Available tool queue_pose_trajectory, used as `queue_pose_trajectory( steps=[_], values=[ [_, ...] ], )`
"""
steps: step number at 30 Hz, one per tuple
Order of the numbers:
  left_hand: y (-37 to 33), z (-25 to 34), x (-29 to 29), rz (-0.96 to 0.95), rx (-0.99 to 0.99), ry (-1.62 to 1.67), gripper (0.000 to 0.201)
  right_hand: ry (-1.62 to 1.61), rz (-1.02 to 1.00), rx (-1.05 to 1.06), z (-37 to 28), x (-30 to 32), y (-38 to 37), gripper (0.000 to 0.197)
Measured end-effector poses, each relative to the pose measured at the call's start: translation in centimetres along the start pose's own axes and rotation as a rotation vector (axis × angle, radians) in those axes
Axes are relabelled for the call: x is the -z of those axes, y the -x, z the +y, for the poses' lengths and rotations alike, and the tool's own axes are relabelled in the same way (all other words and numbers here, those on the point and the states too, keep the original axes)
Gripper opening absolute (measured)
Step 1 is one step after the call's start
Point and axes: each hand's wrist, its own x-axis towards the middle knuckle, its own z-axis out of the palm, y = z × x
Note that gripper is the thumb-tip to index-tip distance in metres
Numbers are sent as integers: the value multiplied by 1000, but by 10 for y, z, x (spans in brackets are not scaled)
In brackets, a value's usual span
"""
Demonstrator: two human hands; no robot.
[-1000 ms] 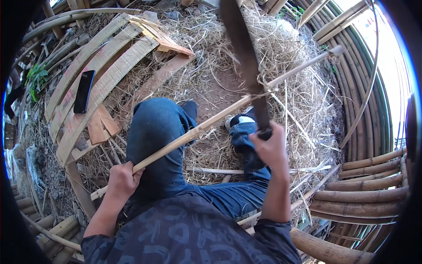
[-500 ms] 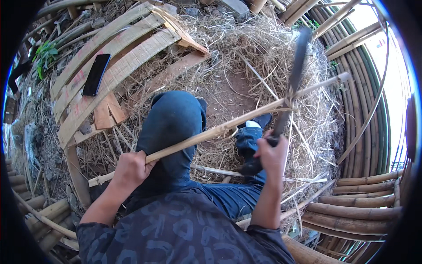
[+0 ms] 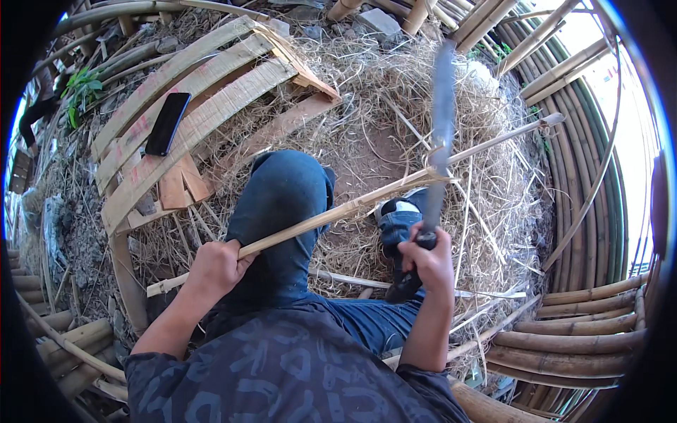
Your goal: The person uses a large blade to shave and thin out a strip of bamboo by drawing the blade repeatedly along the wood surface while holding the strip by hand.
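My left hand (image 3: 217, 270) is closed around the near end of a long, pale bamboo strip (image 3: 338, 213). The strip slants up to the right across my raised knee, and its thinner far end reaches past the blade. In my right hand (image 3: 430, 262) is the black handle of a machete (image 3: 443, 106), my fingers wrapped round it. Its long grey blade, slightly blurred, points away from me and crosses the strip, with a small curled sliver beside the crossing. Whether the edge is sunk into the bamboo I cannot tell.
A wooden slatted pallet (image 3: 211, 106) stands at the upper left, a black phone (image 3: 168, 124) lying on it. Bamboo shavings (image 3: 395, 77) cover the ground. Bamboo poles (image 3: 575, 338) line the right side. Loose strips lie near my foot.
The machete blade has swung left and now stands more upright, crossing the strip nearer to me. My right hand has shifted slightly down. My left hand keeps its hold on the strip.
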Motion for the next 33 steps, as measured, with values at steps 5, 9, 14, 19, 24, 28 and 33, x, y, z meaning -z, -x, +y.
queue_pose_trajectory(
  steps=[5, 9, 14, 19, 24, 28, 33],
  values=[
    [0, 4, 3, -17, -20, -18, 41, 547, 56, 142, 17, -39, 19, 15],
    [-1, 3, 4, -31, 5, 46, 43, 438, -56, 98, 24, -29, 12, 15],
    [1, 6, 11, -42, 47, 10, 39, 137, -321, -154, 22, -7, 9, 20],
    [0, 10, 13, -66, 42, 7, 40, -89, -320, -123, 24, -7, 18, 21],
    [-2, 10, 9, -58, 24, 32, 48, 378, 61, 213, 56, -39, 19, 13],
    [-1, 3, 8, -68, 51, 79, 49, 297, -169, 101, 37, -30, 25, 15],
    [0, 7, 10, -95, 60, 48, 49, -202, -492, -175, 32, -14, 22, 19]
  ],
)
